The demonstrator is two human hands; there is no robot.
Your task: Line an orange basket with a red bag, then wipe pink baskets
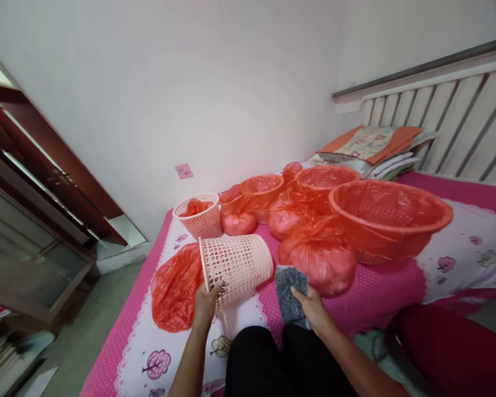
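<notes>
My left hand (206,303) grips the rim of a pale pink plastic wastebasket (237,264) with holes in its wall. The basket lies on its side, its mouth toward the left. In my right hand (312,309) is a folded grey cloth (291,295), held between thumb and fingers above my knees, apart from the basket. An empty-looking red plastic bag (177,289) lies crumpled left of the basket. Close beyond the cloth sits a filled, tied red bag (320,259); what is inside cannot be made out.
Along the back stand a wastebasket (202,223) with red plastic inside and several baskets lined with red bags, the largest a basket (388,215) at right. A folded quilt pile (372,143) lies by the radiator (442,121). A dark red seat (458,347) is at lower right.
</notes>
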